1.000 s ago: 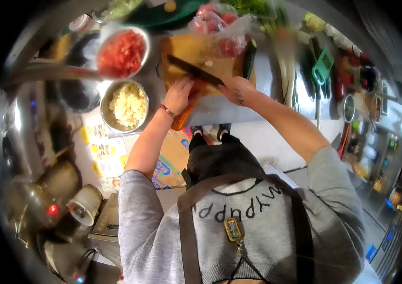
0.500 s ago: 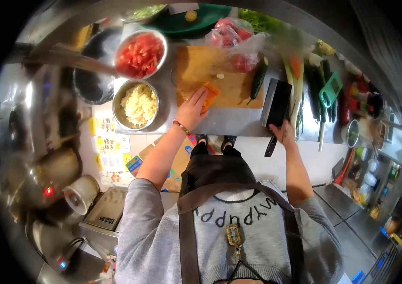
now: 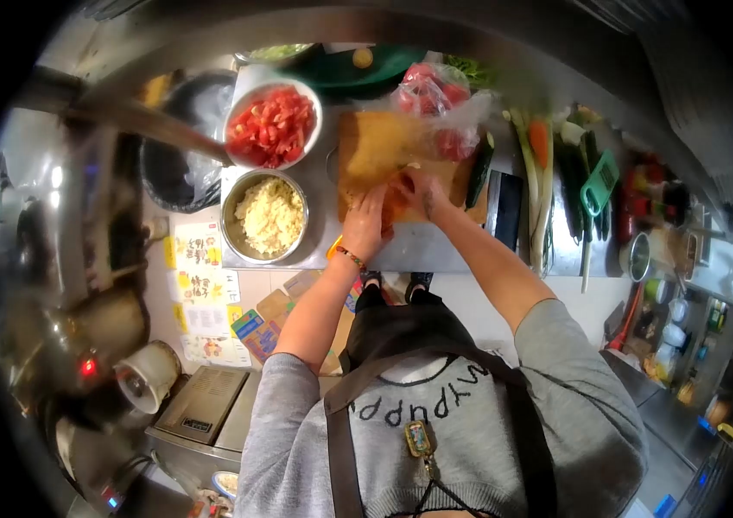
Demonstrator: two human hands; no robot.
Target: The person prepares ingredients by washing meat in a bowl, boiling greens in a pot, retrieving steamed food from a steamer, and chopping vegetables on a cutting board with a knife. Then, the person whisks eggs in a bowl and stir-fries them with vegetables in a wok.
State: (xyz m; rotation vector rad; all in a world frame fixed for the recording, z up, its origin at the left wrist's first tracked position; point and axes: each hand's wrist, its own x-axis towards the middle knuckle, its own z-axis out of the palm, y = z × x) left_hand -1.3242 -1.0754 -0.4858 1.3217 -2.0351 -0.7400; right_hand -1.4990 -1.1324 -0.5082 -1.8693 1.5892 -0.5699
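My left hand (image 3: 366, 221) is over a flat orange thing (image 3: 394, 204) on the wooden cutting board (image 3: 366, 142), its fingers pressed together on it. What kind of thing it is, I cannot make out. My right hand (image 3: 423, 192) is close beside it, fingers curled in towards the orange thing; whatever they pinch is hidden. A small pale piece (image 3: 414, 165) lies just beyond the right fingers. The cleaver (image 3: 503, 207) rests on the counter right of the board, out of my hands. A cucumber (image 3: 480, 171) lies along the board's right edge.
Left of the board stand a bowl of cut tomatoes (image 3: 273, 127) and a metal bowl of pale chopped food (image 3: 269, 216). Bagged tomatoes (image 3: 432, 91) cover the board's far right corner. Leeks (image 3: 532, 203), a carrot (image 3: 540, 138) and a green peeler-like tool (image 3: 599, 183) lie further right.
My right hand has let go of the cleaver and moved left to the board, beside my left hand. The cleaver stays on the counter. The view has shifted slightly.
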